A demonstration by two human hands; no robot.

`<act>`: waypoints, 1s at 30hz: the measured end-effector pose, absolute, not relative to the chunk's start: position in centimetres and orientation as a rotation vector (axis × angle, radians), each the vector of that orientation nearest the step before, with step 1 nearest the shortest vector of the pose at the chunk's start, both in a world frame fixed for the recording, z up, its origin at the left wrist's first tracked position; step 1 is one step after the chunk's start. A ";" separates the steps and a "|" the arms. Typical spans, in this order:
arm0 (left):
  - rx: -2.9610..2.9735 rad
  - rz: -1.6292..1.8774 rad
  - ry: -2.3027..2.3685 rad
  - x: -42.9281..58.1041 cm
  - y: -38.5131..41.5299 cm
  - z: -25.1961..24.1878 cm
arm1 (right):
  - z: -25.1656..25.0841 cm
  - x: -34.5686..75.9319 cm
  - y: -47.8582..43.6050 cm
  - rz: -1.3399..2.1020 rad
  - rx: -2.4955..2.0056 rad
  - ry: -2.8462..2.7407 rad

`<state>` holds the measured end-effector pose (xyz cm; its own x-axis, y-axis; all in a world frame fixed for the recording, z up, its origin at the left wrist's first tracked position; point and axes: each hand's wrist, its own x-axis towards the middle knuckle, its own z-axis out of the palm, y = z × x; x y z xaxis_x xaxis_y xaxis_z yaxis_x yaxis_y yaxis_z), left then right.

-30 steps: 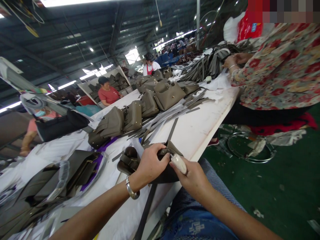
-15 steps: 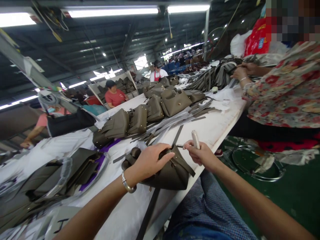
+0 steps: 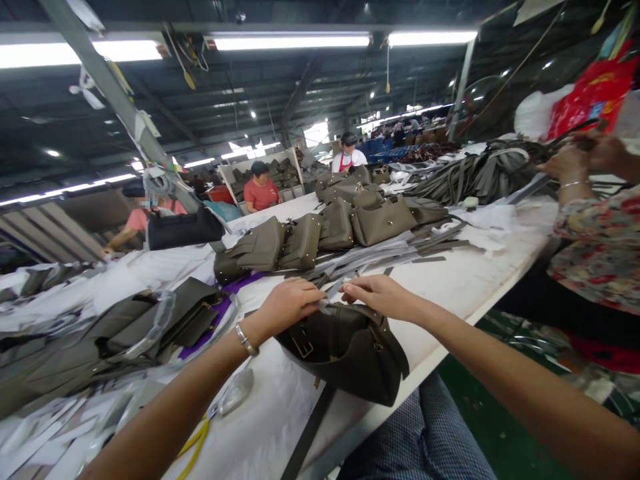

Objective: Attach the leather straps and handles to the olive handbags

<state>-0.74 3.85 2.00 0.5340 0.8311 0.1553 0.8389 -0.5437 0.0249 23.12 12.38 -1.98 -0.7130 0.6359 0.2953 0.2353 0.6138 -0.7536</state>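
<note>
White-handled tool gone from its grip, the right hand [image 3: 383, 297] has come in from the near side of the dark bag [image 3: 350, 373] to its far rim, close to the left hand [image 3: 290, 303]; half a second ago it was off to the bag's right with the tool upright. The view has also turned, so the co-worker in the floral top [image 3: 595, 233] now sits farther right. Both arms reach forward, the wrists low, the left one wearing a silver bracelet [image 3: 246, 340]. The fingers of both hands are bent around a small pale strip [image 3: 334, 289] above the rim; whether they pinch it firmly cannot be told. The bag lies with its mouth open near the edge of the white table [image 3: 465, 283], a buckle [image 3: 303, 343] showing, and a dark strap [image 3: 313, 430] runs from beneath it. Beyond stands a row of similar bags [image 3: 300, 243]. Something yellow [image 3: 197, 447] lies by the left forearm. Long lamps [image 3: 295, 41] hang over the large workroom, and the floor [image 3: 470, 393] is green.
</note>
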 end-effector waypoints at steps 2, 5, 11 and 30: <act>-2.496 -0.288 -1.442 -0.4 3.6 2.3 | -0.7 22.2 11.2 1.194 -0.639 -2.248; -2.340 -0.454 -1.385 0.4 2.8 3.1 | 1.1 21.2 10.3 1.735 -0.630 -2.034; -2.389 -0.800 -1.669 0.5 2.2 3.7 | 3.1 21.4 9.5 1.884 -0.486 -1.950; -2.167 -0.601 -1.563 -0.5 -0.9 11.5 | 13.4 21.0 6.6 0.459 -0.594 -2.430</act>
<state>-0.45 -0.95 11.48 0.2821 0.7811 0.5570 0.9531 -0.2944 -0.0699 21.00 6.56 13.35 -0.7267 0.5092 0.4611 0.3058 0.8408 -0.4466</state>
